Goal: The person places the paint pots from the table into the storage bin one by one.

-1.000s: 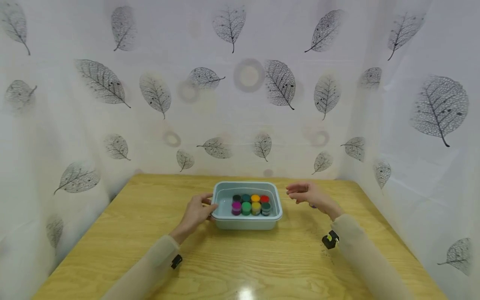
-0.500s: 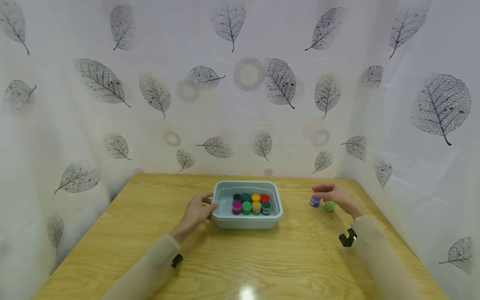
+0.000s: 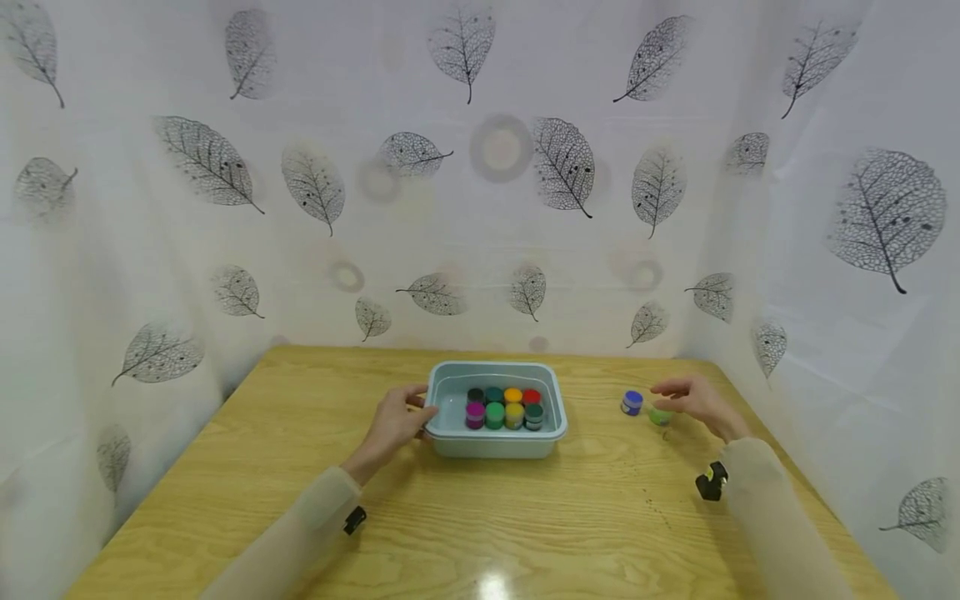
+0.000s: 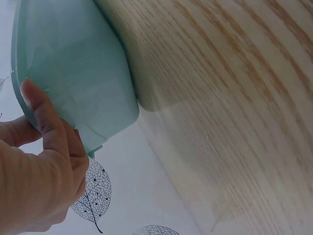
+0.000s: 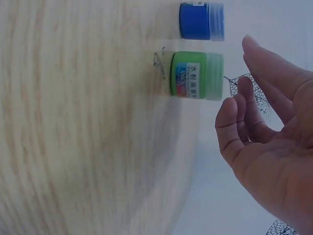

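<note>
A light blue-green plastic basin (image 3: 495, 448) stands on the table, with my left hand (image 3: 393, 421) pinching its left rim between thumb and fingers. In the left wrist view the fingers (image 4: 46, 115) lie along the outside of the basin wall. Two small paint jars stand on the table right of the basin: a blue jar (image 3: 632, 403) and a light green jar (image 3: 660, 416). Over the green one hovers my right hand (image 3: 697, 405), fingers loosely bent and holding nothing. In the right wrist view its fingertips (image 5: 227, 108) are close to the clear lid of the green jar (image 5: 190, 76).
Inside the basin several paint jars stand in two rows on the right side, among them a purple jar (image 3: 476, 416) and a red-topped jar (image 3: 531, 396). Dark specks dot the wooden table (image 3: 570, 517) at the right. A leaf-print curtain (image 3: 495, 233) surrounds the table.
My right hand has moved right, from beside the basin past the blue jar to above the green jar, bringing both jars into view. The left hand keeps its hold on the rim.
</note>
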A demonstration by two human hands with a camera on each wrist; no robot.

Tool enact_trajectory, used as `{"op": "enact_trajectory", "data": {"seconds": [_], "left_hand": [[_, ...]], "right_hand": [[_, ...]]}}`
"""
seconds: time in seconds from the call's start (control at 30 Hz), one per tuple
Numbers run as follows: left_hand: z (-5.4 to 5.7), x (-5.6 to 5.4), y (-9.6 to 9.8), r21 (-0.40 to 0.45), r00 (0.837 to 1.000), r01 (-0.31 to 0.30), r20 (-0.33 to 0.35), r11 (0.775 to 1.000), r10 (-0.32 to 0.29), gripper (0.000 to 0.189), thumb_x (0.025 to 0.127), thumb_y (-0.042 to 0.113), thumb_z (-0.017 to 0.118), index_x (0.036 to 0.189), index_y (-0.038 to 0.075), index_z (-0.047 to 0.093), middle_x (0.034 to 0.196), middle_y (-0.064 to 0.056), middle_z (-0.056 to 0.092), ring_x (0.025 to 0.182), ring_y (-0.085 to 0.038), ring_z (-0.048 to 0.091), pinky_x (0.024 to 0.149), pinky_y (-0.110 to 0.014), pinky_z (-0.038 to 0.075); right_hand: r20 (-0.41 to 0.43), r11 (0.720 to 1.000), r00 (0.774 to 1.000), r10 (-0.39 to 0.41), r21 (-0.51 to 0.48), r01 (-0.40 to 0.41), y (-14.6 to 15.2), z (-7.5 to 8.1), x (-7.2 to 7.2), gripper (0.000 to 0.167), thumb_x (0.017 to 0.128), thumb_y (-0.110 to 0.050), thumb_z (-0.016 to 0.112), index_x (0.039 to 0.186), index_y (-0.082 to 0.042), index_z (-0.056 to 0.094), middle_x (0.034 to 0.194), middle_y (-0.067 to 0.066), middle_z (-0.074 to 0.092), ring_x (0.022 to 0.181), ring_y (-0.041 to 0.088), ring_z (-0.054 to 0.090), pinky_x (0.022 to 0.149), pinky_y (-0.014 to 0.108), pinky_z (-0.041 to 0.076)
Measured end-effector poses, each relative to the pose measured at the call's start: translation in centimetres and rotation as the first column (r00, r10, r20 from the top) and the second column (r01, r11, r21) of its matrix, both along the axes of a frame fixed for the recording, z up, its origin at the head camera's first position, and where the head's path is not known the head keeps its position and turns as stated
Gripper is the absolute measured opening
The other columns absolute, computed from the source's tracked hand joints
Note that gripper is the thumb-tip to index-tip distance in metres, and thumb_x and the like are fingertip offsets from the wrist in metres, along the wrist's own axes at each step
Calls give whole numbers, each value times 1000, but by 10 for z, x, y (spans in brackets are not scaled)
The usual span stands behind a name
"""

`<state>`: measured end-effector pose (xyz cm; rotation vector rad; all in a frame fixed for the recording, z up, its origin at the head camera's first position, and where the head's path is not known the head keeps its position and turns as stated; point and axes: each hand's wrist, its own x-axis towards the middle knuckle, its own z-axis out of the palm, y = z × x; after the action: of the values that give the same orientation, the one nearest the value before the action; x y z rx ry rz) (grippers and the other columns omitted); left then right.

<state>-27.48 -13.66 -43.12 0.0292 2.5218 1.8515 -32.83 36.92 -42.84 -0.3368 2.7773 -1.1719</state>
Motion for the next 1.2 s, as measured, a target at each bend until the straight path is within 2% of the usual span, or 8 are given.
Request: {"op": "enact_trajectory", "data": {"seconds": [0.1, 0.27, 0.43, 0.6, 0.73, 0.83, 0.97, 1.2], "left_hand": [[0, 0, 0, -1, 1000, -4, 0, 1000, 4, 47, 90, -1, 64, 136, -6, 52, 106, -22, 56, 71, -21, 64, 62, -37, 62], [0, 0, 0, 2, 1000, -3, -2, 1000, 3, 48, 90, -1, 64, 136, -7, 51, 105, -22, 56, 70, -22, 65, 63, -40, 63], [0, 0, -1, 10, 1000, -1, 0, 1000, 1, 49, 90, -1, 64, 136, -7, 51, 105, -21, 56, 69, -22, 65, 63, -40, 63], [-1, -1, -3, -3, 1000, -3, 4, 1000, 3, 49, 91, -1, 64, 137, -6, 51, 106, -22, 56, 71, -23, 65, 64, -39, 63], [-1, -1, -3, 3, 1000, -7, 7, 1000, 7, 49, 91, -1, 64, 137, -6, 51, 106, -21, 56, 71, -24, 65, 64, -40, 63], [0, 0, -2, 16, 1000, -5, 3, 1000, 5, 48, 90, -2, 64, 137, -7, 51, 105, -22, 56, 73, -29, 66, 65, -42, 63], [1, 0, -1, 23, 1000, -3, 0, 1000, 3, 48, 89, -3, 64, 136, -8, 51, 104, -23, 57, 76, -32, 67, 64, -41, 63], [0, 0, -1, 15, 1000, -3, -3, 1000, 3, 48, 89, -2, 65, 135, -7, 52, 105, -22, 58, 73, -27, 66, 62, -37, 63]], "right_hand": [[8, 1000, 1000, -9, -3, 9, 1, -3, 0, 44, 91, -13, 69, 127, 10, 58, 134, 33, 52, 114, 42, 54, 87, 37, 55], [42, 1000, 999, -11, -16, 12, 1, -6, 2, 47, 89, -11, 71, 129, 10, 57, 133, 33, 54, 115, 45, 55, 89, 42, 58], [92, 999, 995, -28, -17, 30, 0, -9, 3, 51, 90, -13, 71, 133, 8, 54, 138, 32, 50, 125, 49, 47, 100, 51, 51], [105, 999, 994, -37, -7, 38, 0, -13, -1, 53, 89, -12, 72, 134, 7, 53, 140, 33, 48, 126, 49, 47, 102, 54, 48], [109, 999, 993, -37, -32, 41, 0, -15, -1, 56, 86, -12, 74, 133, 9, 53, 136, 32, 51, 117, 40, 55, 92, 36, 55], [120, 997, 992, -24, -72, 33, 2, -15, 1, 59, 86, -15, 75, 135, 9, 51, 137, 31, 51, 109, 22, 58, 84, 25, 56], [124, 989, 992, 8, -146, 10, 5, -13, 5, 62, 88, -16, 73, 136, 12, 47, 140, 33, 46, 100, 5, 59, 85, 25, 56], [142, 970, 989, 46, -243, -10, -1, -1, 6, 62, 91, -14, 68, 138, 16, 40, 141, 37, 37, 94, 7, 65, 86, 28, 58]]}}
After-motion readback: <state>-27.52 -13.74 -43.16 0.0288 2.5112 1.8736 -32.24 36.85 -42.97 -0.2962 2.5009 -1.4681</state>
